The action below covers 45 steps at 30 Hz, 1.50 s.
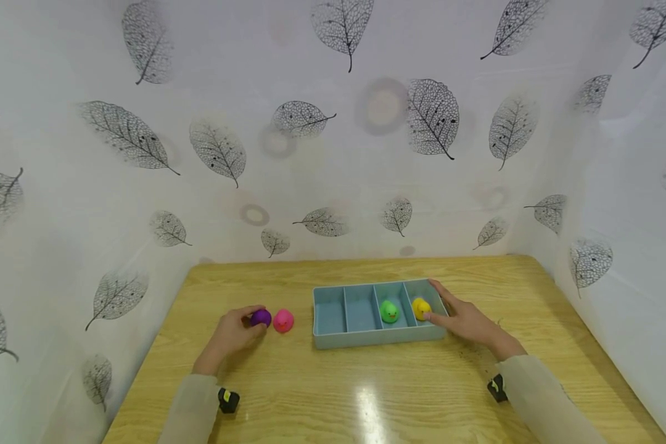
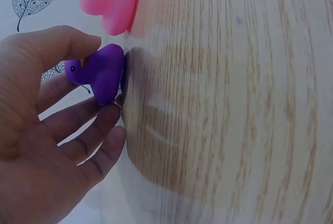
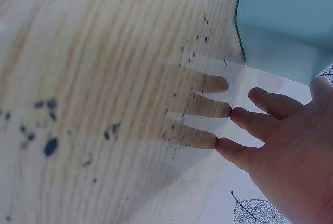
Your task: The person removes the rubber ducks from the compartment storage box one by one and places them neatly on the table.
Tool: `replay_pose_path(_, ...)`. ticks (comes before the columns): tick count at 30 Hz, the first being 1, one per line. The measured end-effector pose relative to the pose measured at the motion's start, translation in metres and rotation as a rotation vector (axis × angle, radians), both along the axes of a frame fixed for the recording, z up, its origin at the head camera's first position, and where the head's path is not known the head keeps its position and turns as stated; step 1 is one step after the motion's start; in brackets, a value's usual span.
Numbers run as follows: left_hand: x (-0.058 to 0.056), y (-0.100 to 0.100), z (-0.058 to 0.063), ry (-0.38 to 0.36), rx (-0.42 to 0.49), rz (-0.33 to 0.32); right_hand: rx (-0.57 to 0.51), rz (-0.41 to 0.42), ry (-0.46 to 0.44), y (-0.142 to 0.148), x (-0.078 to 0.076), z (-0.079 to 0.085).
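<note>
A purple toy duck point(image 2: 106, 73) sits at the left on the table, held between the thumb and fingers of my left hand point(image 1: 235, 331). Just right of it stands a pink toy duck point(image 1: 283, 320). My right hand point(image 1: 468, 319) rests at the right end of a blue-grey divided tray point(image 1: 378, 338), thumb over the front rim beside a yellow toy duck point(image 1: 422, 306), a finger at the back corner. In the right wrist view its other fingers point(image 3: 260, 122) reach the table outside the tray. A green toy duck point(image 1: 389, 311) occupies the neighbouring compartment.
The wooden table point(image 1: 311, 388) carries dark specks point(image 3: 50, 146) to the right of the tray. A white leaf-print curtain point(image 1: 333, 172) closes off the back and sides. The tray's two left compartments show bare floors.
</note>
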<state>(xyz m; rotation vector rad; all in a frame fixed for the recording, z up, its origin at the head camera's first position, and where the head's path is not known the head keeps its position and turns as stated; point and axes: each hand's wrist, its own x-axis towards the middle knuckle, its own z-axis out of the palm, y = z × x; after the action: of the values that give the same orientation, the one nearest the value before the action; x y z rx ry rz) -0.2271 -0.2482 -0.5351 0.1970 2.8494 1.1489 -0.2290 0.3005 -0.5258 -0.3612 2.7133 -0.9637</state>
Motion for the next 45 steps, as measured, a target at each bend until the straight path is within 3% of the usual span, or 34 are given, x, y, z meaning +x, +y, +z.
replay_pose_path(17, 0.002, -0.002, 0.002, 0.003, 0.052, 0.008, -0.005, 0.008, 0.005, 0.0, 0.002, 0.001)
replay_pose_path(25, 0.002, 0.0, 0.017, 0.033, 0.055, 0.057, -0.002, 0.008, 0.009, 0.001, 0.002, 0.001)
replay_pose_path(36, -0.003, 0.038, 0.041, 0.22, 0.096, 0.011, -0.003, 0.003, 0.004, 0.001, 0.002, 0.002)
replay_pose_path(45, -0.013, 0.074, 0.053, 0.234, 0.213, -0.074, -0.009, 0.004, 0.004, -0.001, 0.002, 0.002)
